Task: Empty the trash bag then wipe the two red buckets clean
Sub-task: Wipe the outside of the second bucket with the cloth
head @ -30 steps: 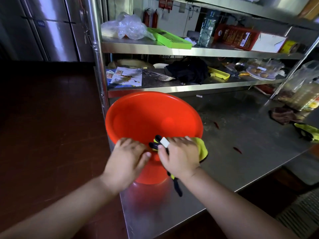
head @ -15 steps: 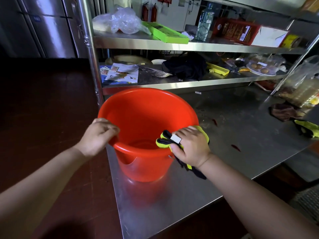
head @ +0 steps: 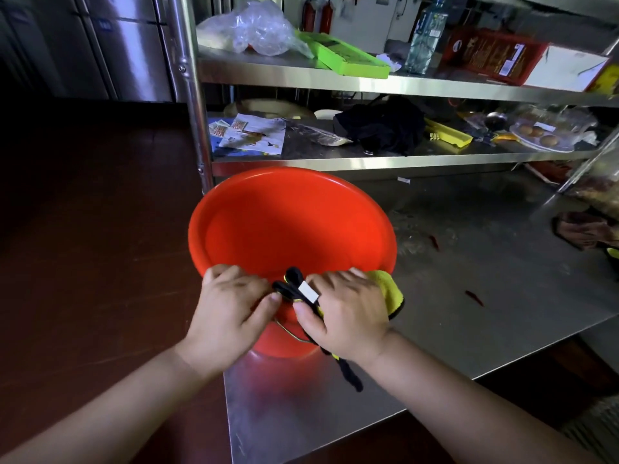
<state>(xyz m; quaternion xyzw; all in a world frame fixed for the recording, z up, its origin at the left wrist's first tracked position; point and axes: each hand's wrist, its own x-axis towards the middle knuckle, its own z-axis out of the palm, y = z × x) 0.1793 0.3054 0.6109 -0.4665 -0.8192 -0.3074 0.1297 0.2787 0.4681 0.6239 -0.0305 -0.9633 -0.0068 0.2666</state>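
So the steel table [head: 469, 296] is taking up most of the right side, with its left edge and near edge both being shown, and dark reddish floor [head: 83, 246] is lying open to the left of it, so plenty of room is being left on that side. The shelf rack [head: 368, 83] is being crowded with stuff right behind the table, so the back is boxed in; its upright post [head: 192, 112] is standing just behind the bucket's left rim. The red bucket [head: 291, 222] is being kept at the table's left corner, tipped toward the camera so the inside is being shown, with bare tabletop open to its right. Both forearms are being reached in from the bottom, meeting at the bucket's near rim. The left hand [head: 227, 313] is being curled over the rim, thumb touching the cloth's black edge, so the bucket is being gripped there. The right hand [head: 348, 313] is being closed around the yellow and black cloth [head: 390, 289], which is being pressed against the rim, a black strip dangling below the wrist.
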